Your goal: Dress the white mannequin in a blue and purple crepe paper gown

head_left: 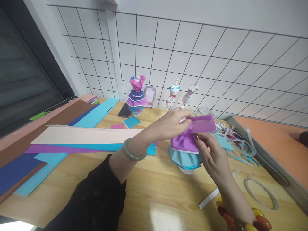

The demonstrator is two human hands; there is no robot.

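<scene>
A small dress form stands before me on the table, dressed in a purple crepe paper top layer [185, 143] over a pleated light blue paper skirt [184, 158]. My left hand [174, 124] is closed at the top of the form, thumb and fingers pinching a folded purple paper strip [204, 124] that juts out to the right. It covers most of the form's bust. Just below the strip, my right hand [213, 154] pinches the purple paper at the right side of the waist. Its fingertips are partly hidden.
Long crepe paper strips [89, 134] spread across the left. Behind stand a finished-looking paper dress form [136, 98], a phone [124, 110] and two bare white forms [172, 93]. Paper scraps [240, 141], a tape roll [261, 194] and an orange-lined tray [276, 144] lie right.
</scene>
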